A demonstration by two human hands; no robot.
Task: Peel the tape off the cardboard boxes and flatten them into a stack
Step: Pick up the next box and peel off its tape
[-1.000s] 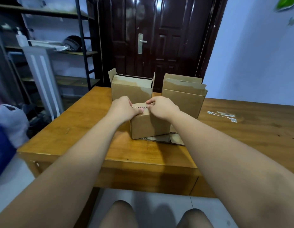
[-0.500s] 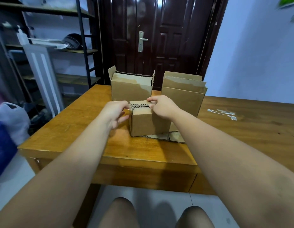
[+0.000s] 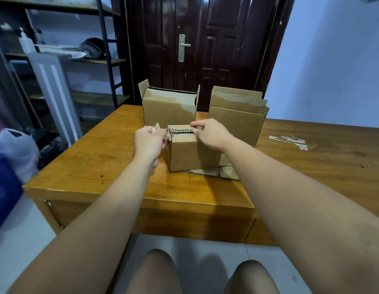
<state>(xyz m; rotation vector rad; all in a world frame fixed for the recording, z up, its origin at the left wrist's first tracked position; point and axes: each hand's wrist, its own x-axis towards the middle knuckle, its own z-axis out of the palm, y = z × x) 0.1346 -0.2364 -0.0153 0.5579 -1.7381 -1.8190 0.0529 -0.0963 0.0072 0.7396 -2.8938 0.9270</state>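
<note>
A small cardboard box stands on the wooden table, partly on a flattened piece of cardboard. My right hand rests on the box's top right edge, fingers curled over it. My left hand is just left of the box and pinches a strip of clear tape that still runs to the box's top left corner. Behind stand two larger boxes: one open-topped on the left, one on the right.
Bits of peeled tape lie on the table to the right. A dark door is behind the table. Metal shelving and a white bag are on the left. My knees are below the table's front edge.
My left hand has pulled leftward off the box top, drawing the tape away from it. The right hand has stayed on the box's top right edge.
</note>
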